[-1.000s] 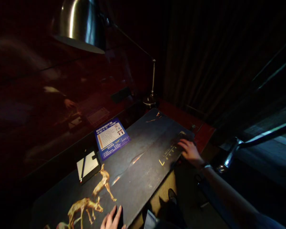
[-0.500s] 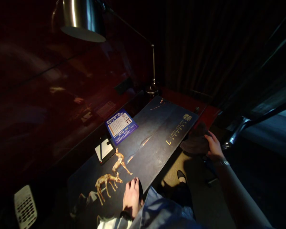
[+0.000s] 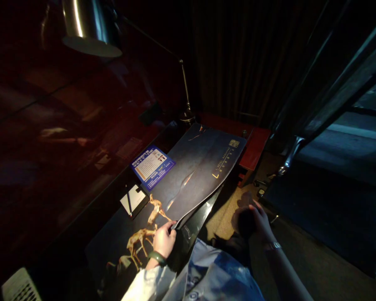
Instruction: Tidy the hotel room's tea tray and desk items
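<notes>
Because the left hand pinches just one corner of the folder, that corner could slip out of the fingers, and the bent cover could slap back down. A hard pull could put a crease in the soft cover where it bows. If the cover swings too far, it could knock the blue card up and to the left of the fingers. It could also bump the small pad and the pen just left of them, and the pen could roll away.

The folder is big, dark blue, and smooth. It lies on the black desk, but its edge by the fingers curls up, with a long soft bow across it. Gold deer sit right beside the fingers. The left fingers are closed tight on the corner.

Far to the right of those fingers, the right hand hangs past the edge of the desk, over the floor. Its fingers are a little apart and curled, and they hold nothing I can see. The dark patch under them is too dim to tell.
</notes>
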### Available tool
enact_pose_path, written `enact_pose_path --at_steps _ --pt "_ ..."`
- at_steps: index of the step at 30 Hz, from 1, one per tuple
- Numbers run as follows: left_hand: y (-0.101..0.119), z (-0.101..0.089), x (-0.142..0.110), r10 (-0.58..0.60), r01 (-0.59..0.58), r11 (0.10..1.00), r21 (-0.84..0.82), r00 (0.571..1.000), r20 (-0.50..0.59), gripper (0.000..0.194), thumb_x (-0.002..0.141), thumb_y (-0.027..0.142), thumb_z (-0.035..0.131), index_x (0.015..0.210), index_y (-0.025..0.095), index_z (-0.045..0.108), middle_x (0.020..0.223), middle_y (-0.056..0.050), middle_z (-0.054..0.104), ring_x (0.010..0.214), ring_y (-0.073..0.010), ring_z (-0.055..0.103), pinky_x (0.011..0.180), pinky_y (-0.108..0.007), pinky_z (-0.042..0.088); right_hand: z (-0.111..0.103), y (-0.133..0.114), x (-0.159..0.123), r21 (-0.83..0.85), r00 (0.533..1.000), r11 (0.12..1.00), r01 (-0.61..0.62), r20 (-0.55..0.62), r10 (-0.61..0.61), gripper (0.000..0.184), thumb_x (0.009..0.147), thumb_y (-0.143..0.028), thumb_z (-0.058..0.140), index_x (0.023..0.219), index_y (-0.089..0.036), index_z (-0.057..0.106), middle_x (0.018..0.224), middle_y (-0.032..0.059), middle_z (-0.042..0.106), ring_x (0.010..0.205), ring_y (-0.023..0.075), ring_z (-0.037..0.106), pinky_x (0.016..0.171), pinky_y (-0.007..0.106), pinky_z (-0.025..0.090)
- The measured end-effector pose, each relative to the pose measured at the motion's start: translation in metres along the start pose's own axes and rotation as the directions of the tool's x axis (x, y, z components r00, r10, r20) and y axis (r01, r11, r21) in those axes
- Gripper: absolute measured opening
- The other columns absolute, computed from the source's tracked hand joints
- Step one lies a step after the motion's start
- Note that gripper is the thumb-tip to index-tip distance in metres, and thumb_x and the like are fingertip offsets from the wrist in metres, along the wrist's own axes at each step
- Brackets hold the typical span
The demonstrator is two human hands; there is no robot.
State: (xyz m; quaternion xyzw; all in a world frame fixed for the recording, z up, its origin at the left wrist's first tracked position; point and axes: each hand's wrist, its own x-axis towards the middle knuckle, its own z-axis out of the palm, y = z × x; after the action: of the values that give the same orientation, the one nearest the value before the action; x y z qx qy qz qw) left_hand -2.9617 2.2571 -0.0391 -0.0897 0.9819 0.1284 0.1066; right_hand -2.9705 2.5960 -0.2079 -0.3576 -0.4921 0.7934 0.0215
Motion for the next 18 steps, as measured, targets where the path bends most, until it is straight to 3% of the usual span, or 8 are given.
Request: enact_pose_path --at_steps 3,5,7,9,11,12,14,18 --pt "-0.016 -0.006 0.007 -0.027 0.021 0.985 -0.174 0.999 -0.036 0.04 0.08 0.031 0.048 0.1 0.007 0.073 0.1 -0.014 0.078 0.096 -0.028 0.072 0.09 -0.036 0.055 0.019 -0.048 -0.008 -0.166 0.951 0.938 0.304 0.103 -0.29 0.059 0.077 -0.049 0.061 0.128 -0.02 0.059 0.127 0.0118 0.067 0.114 0.0288 0.063 0.103 0.047 0.05" --pt "-0.022 -0.008 0.01 -0.047 0.028 0.963 -0.269 0.997 -0.062 0.047 0.077 0.046 0.05 0.095 0.01 0.073 0.097 -0.014 0.079 0.092 -0.0287 0.072 0.088 -0.038 0.055 0.046 -0.06 -0.034 -0.309 0.781 0.724 0.617 0.356 -0.514 0.049 0.083 -0.038 0.056 0.128 -0.019 0.06 0.13 0.0136 0.064 0.119 0.0285 0.06 0.108 0.048 0.046" --pt "-0.026 -0.009 0.012 -0.084 0.053 0.934 -0.354 0.994 -0.073 0.051 0.074 0.053 0.05 0.094 0.011 0.071 0.097 -0.014 0.079 0.091 -0.0288 0.073 0.088 -0.04 0.056 0.078 -0.041 -0.072 -0.242 0.449 0.421 0.874 0.732 -0.513 0.044 0.083 -0.028 0.055 0.126 -0.024 0.061 0.134 0.0102 0.062 0.124 0.0271 0.056 0.111 0.047 0.042" --pt "-0.028 -0.009 0.013 -0.13 0.086 0.901 -0.425 0.989 -0.075 0.056 0.072 0.056 0.049 0.098 0.01 0.069 0.1 -0.017 0.078 0.093 -0.0298 0.073 0.09 -0.042 0.056 0.107 -0.003 -0.107 0.037 0.033 0.247 0.968 0.962 -0.272 0.04 0.081 -0.027 0.056 0.12 -0.031 0.063 0.136 0.0028 0.063 0.131 0.0277 0.051 0.113 0.05 0.038" --pt "-0.029 -0.009 0.013 -0.17 0.117 0.871 -0.476 0.983 -0.069 0.058 0.069 0.056 0.05 0.098 0.009 0.068 0.1 -0.018 0.077 0.095 -0.0312 0.072 0.091 -0.043 0.056 0.125 0.032 -0.123 0.201 -0.182 0.251 0.947 0.978 -0.097 0.035 0.079 -0.029 0.056 0.112 -0.035 0.065 0.135 -0.005 0.064 0.137 0.0278 0.046 0.119 0.053 0.03" --pt "-0.03 -0.008 0.013 -0.184 0.128 0.859 -0.495 0.981 -0.066 0.057 0.068 0.056 0.051 0.097 0.01 0.068 0.099 -0.018 0.078 0.095 -0.0317 0.072 0.092 -0.044 0.056 0.129 0.041 -0.12 0.193 -0.179 0.268 0.944 0.981 -0.076 0.036 0.078 -0.029 0.056 0.112 -0.037 0.065 0.136 -0.008 0.064 0.139 0.0265 0.044 0.121 0.053 0.026" --pt "-0.03 -0.008 0.012 -0.204 0.141 0.843 -0.519 0.977 -0.065 0.053 0.066 0.056 0.053 0.093 0.013 0.069 0.096 -0.015 0.078 0.096 -0.0323 0.072 0.094 -0.045 0.056 0.125 0.035 -0.095 0.048 -0.013 0.291 0.955 0.992 -0.122 0.048 0.075 -0.022 0.055 0.119 -0.038 0.064 0.139 -0.0084 0.061 0.14 0.0243 0.043 0.123 0.053 0.02" --pt "-0.03 -0.007 0.01 -0.232 0.148 0.846 -0.512 0.967 -0.103 0.05 0.063 0.058 0.055 0.086 0.016 0.07 0.091 -0.013 0.079 0.094 -0.0336 0.072 0.096 -0.048 0.055 0.108 -0.046 0.008 -0.205 0.555 0.62 0.757 0.703 -0.445 0.036 0.071 -0.025 0.061 0.104 -0.026 0.073 0.124 0.0061 0.07 0.13 0.0301 0.051 0.118 0.057 0.027"
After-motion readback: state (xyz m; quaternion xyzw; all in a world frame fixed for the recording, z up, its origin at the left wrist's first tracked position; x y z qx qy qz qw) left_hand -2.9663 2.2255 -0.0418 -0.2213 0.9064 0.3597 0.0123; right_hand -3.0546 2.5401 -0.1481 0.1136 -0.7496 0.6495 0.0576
